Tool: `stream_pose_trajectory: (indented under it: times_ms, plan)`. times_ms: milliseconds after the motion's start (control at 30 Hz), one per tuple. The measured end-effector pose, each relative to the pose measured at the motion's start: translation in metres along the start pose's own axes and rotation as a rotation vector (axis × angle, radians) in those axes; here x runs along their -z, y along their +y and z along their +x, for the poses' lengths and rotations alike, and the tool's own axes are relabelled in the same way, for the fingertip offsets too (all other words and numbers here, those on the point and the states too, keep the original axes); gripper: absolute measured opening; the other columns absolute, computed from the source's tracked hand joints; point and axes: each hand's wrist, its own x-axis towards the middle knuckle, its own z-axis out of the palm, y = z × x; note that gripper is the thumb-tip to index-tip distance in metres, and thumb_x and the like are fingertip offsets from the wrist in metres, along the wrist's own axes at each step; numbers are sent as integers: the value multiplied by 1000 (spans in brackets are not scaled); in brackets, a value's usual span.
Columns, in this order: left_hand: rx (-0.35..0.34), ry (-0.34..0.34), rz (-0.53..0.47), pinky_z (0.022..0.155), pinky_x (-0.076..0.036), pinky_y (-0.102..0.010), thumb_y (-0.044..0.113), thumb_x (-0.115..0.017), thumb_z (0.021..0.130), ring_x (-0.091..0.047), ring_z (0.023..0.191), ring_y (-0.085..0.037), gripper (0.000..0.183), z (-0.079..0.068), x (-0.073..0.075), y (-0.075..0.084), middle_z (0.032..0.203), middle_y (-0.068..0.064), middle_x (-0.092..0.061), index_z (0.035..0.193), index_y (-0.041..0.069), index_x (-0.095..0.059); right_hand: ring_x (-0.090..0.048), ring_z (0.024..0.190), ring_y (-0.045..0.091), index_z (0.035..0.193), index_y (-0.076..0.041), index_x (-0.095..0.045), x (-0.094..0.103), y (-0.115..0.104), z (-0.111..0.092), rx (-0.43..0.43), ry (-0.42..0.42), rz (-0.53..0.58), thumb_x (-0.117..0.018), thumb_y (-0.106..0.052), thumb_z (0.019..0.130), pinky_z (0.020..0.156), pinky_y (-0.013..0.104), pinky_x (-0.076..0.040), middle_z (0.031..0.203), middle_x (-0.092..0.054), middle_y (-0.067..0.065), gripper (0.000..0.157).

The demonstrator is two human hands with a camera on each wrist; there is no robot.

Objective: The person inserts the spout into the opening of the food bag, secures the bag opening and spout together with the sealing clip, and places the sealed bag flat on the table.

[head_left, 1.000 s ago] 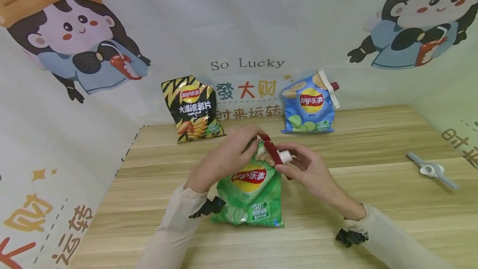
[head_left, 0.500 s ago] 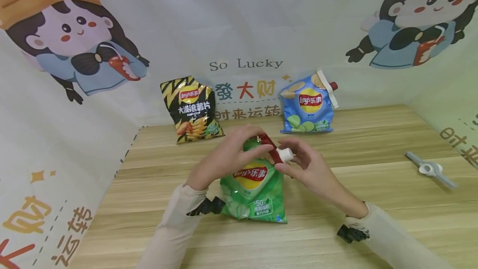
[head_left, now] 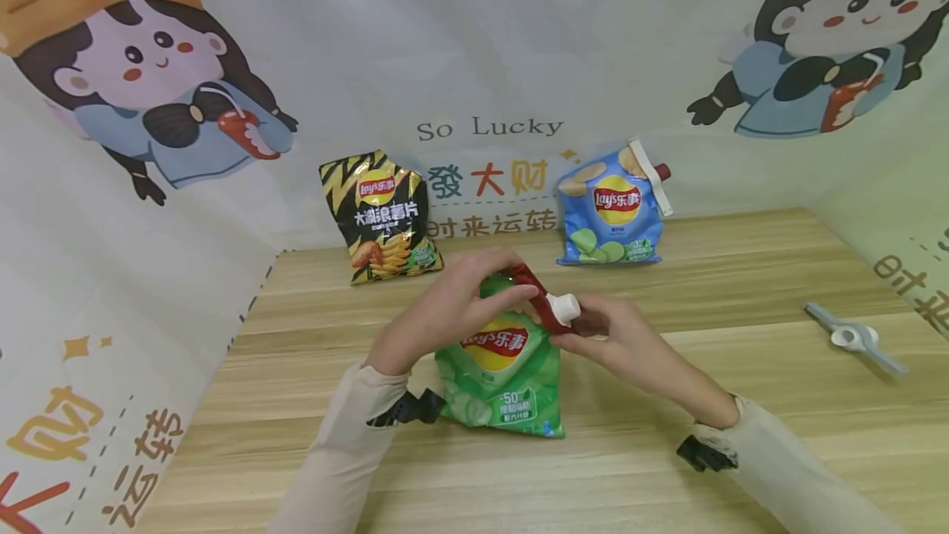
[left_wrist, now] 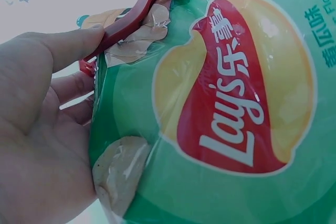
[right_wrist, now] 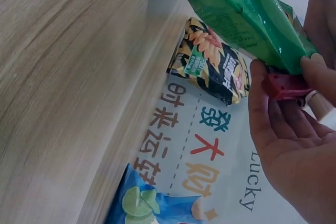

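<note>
A green bag of potato chips (head_left: 511, 390) is held tilted over the wooden table, its top between both hands. Across that top runs a dark red bag clip (left_wrist: 137, 17) with a white spout cap (head_left: 565, 308) sticking out of it. My left hand (head_left: 452, 303) pinches the clip's left end, thumb in front and fingers behind the bag. At the other end, my right hand (head_left: 623, 328) pinches the red clip with thumb and fingers, near the bag's top right corner. In the left wrist view the clip looks bowed.
Against the back cloth stand a black and yellow chip bag (head_left: 381, 221) on the left and a blue chip bag (head_left: 614, 208) wearing a white clip (head_left: 652, 175) on the right. A grey clip with a white spout (head_left: 856, 338) lies on the table (head_left: 741, 361) at right.
The left thumb has come round to the front of the clip. My right hand has shifted slightly down along the clip's end. The green bag's lower edge has risen a little.
</note>
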Motion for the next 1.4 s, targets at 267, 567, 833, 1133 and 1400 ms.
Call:
stream_pose_trajectory:
  times_ms: [267, 567, 833, 1133, 1400]
  plan:
    - [13, -17, -8, 75, -50, -26, 25, -64, 99, -59, 81, -6, 12, 2, -2, 2, 90, 9, -68, 100, 14, -70, -68, 92, 18, 116, -5, -67, 1, -1, -1, -17, 9, 32, -76, -17, 89, 82, 32, -57, 108, -70, 6, 30]
    - [13, 8, 3, 73, -50, -27, 24, -65, 98, -59, 79, -6, 12, 2, -1, 3, 88, 8, -69, 99, 13, -71, -67, 89, 19, 120, -5, -66, 3, -3, -1, 3, 42, 21, -75, -15, 90, 77, 32, -57, 106, -69, 6, 33]
    - [-28, 6, 9, 68, -51, -23, 22, -67, 97, -59, 74, -3, 10, 2, -3, 3, 84, 10, -68, 93, 14, -71, -67, 86, 19, 126, -5, -62, 3, -6, -3, 61, 23, 34, -68, -11, 96, 66, 34, -58, 107, -68, 8, 32]
    - [-69, 16, 22, 64, -50, -22, 19, -68, 96, -60, 71, -1, 9, 1, -3, 7, 82, 8, -70, 91, 13, -73, -66, 94, 13, 127, -4, -61, 3, -11, -2, 176, 21, -79, -66, -6, 96, 80, 30, -57, 110, -69, 3, 31]
    - [-97, 47, 56, 60, -47, -22, 18, -69, 95, -56, 65, -2, 11, 1, -4, 7, 77, 8, -69, 86, 13, -72, -67, 100, 13, 134, -2, -57, 2, -10, -3, 238, 27, -116, -64, -3, 96, 87, 31, -56, 118, -69, 5, 38]
